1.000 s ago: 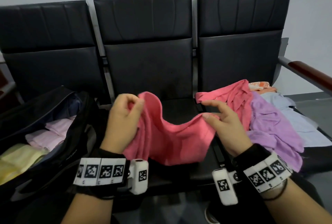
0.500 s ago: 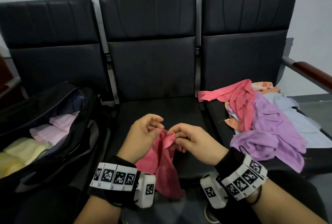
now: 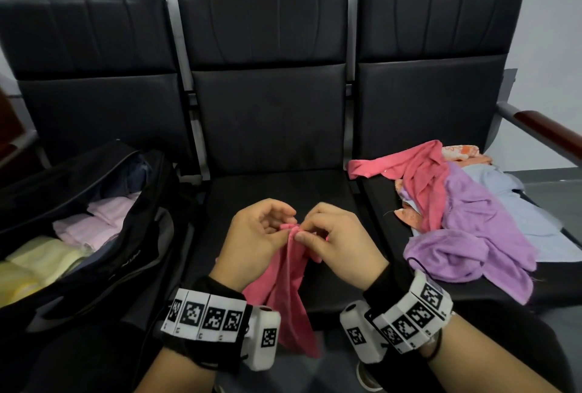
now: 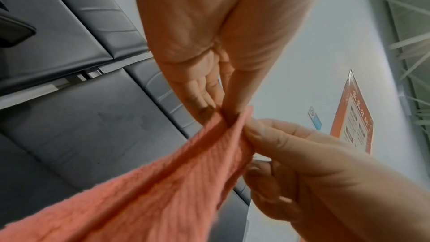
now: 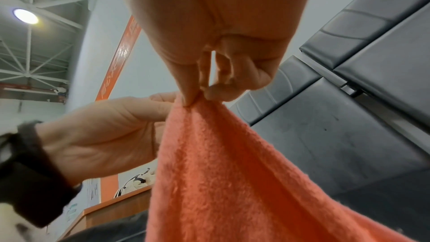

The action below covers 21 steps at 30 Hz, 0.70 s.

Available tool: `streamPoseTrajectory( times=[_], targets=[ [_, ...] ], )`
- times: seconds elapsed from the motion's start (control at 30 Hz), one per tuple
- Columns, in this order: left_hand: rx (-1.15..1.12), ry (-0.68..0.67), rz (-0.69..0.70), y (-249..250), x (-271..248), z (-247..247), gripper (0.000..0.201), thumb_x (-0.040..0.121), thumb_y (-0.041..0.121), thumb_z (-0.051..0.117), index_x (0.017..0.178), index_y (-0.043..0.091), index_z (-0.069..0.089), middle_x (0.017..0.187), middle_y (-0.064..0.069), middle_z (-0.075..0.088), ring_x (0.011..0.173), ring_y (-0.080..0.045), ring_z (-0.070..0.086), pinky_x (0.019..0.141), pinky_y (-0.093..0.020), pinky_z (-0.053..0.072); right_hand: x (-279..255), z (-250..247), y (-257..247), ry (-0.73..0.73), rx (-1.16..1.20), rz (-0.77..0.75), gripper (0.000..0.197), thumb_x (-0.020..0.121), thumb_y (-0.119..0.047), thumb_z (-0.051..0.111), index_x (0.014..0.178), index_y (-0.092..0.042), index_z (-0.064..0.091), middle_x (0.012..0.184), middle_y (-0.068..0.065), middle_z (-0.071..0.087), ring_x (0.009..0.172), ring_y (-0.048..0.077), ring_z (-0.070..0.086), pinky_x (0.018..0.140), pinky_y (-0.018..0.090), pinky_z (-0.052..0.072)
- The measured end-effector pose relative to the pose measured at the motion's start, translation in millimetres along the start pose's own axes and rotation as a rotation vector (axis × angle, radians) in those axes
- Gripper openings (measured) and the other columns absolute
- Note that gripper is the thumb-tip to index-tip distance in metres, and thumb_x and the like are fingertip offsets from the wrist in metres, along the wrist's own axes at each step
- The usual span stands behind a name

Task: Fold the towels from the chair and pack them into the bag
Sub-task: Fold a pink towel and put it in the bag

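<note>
A second ago the pink towel (image 3: 288, 285) was stretched wide between two raised hands; since then its top corners have been brought together low over the middle seat, and it now hangs doubled in a narrow drape past the seat's front edge. The left hand (image 3: 256, 235) pinches the gathered top edge between thumb and forefinger, the other fingers loosely curled above it. The right hand (image 3: 337, 241) meets it there, thumb and fingertips nipping the same bunched corners, so the two hands touch at the cloth. To the left, on the neighbouring seat, the black bag (image 3: 94, 235) lies unzipped and open; inside it sit folded towels, pale yellow ones (image 3: 41, 263) nearest and light pink ones (image 3: 94, 219) behind, with something dark blue at the back. To the right, the third seat (image 3: 428, 115) carries the unfolded pile (image 3: 466, 219): a purple towel in front, a second pink one draped over it, pale blue cloth beyond, and an orange-patterned piece at the far edge.
</note>
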State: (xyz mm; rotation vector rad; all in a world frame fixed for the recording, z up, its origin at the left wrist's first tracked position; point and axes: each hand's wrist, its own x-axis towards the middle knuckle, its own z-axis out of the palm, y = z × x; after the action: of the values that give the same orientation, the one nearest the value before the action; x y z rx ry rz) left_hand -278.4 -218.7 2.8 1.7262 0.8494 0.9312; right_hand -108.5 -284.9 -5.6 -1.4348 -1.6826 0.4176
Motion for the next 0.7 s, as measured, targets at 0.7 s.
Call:
streamPoseTrajectory(
  times=[0.7],
  targets=[
    [0.259, 0.007, 0.134, 3.3, -6.3, -6.7, 0.034, 0.08, -0.008, 0.068, 0.089, 0.024, 0.074, 0.087, 0.013, 0.074, 0.084, -0.003, 0.071, 0.076, -0.02, 0.057, -3.4, 8.3, 5.2, -0.133, -0.03, 0.032, 0.007, 0.085, -0.019, 0.071, 0.085, -0.026, 0.068, 0.072, -0.018, 0.062, 0.066, -0.002, 0.058, 0.06, 0.008, 0.036]
  ],
)
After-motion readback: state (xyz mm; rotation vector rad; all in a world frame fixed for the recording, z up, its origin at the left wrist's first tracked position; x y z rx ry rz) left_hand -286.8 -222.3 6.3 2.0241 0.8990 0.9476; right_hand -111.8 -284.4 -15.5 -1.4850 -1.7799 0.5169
